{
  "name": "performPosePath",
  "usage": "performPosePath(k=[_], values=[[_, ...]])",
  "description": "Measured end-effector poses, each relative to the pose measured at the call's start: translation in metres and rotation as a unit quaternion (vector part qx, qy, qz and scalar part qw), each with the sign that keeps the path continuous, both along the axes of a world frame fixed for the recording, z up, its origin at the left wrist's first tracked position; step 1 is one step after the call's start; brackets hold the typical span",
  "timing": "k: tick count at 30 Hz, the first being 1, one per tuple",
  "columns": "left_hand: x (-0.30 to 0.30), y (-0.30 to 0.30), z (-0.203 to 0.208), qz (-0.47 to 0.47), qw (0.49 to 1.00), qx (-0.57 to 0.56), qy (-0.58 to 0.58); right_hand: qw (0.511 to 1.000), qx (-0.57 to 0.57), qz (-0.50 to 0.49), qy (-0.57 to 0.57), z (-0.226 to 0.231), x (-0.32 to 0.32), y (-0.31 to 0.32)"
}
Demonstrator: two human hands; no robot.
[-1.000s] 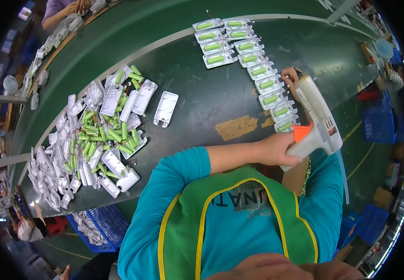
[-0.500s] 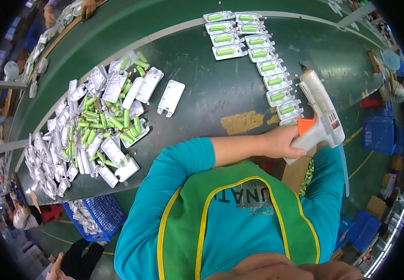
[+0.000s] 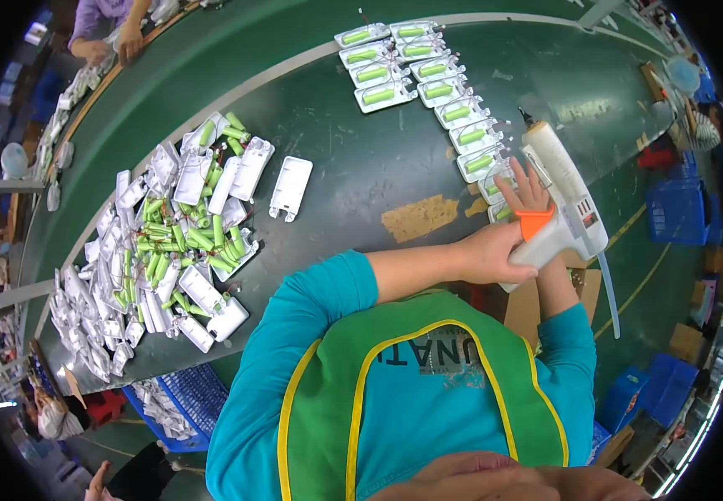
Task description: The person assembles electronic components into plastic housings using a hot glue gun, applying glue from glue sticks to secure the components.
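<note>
My left hand [image 3: 495,250] is wrapped round the handle of a white glue gun [image 3: 578,200] with an orange trigger; its nozzle points away from me. My right hand [image 3: 530,194] reaches past behind the gun, fingers stretched out and spread, over the near end of a row of white plastic housings [image 3: 472,134]. Each housing in the row carries a green cylindrical battery [image 3: 457,113] and thin wires. The fingertips are beside the nearest housings; whether they touch one cannot be made out. The gun hides part of my right wrist.
On the left of the dark table [image 3: 320,225] lies a heap of white housings [image 3: 94,284] and loose green batteries [image 3: 203,238]. One bare housing [image 3: 291,188] lies apart. A blue crate [image 3: 199,397] stands below the table edge, a cardboard box [image 3: 522,313] by my right arm. Another person's hands [image 3: 128,42] are at far left.
My right hand has come up from beside the box to the near end of the row, fingers spreading. My left hand keeps the glue gun, shifted slightly left in view.
</note>
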State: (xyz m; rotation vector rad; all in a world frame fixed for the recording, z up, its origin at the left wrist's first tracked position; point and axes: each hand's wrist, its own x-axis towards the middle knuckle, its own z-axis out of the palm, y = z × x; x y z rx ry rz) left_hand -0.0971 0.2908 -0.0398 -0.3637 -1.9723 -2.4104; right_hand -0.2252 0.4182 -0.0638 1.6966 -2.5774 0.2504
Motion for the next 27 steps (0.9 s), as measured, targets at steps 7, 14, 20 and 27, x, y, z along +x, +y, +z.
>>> performPosePath(k=[7,14,20,27], values=[[-0.002,0.0,-0.004,0.024,0.987,-0.138,0.073,0.994,-0.046,0.052,-0.08,0.022,-0.002,-0.03],[-0.003,-0.007,-0.003,0.013,0.993,-0.111,0.025,0.995,-0.011,0.055,-0.077,-0.002,-0.025,-0.012],[-0.003,-0.008,0.0,-0.012,0.999,-0.037,-0.027,0.601,-0.366,-0.178,-0.688,-0.026,-0.009,0.043],[0.001,-0.012,0.007,-0.002,0.994,-0.112,-0.01,0.528,-0.448,-0.028,-0.721,0.035,0.066,0.037]])
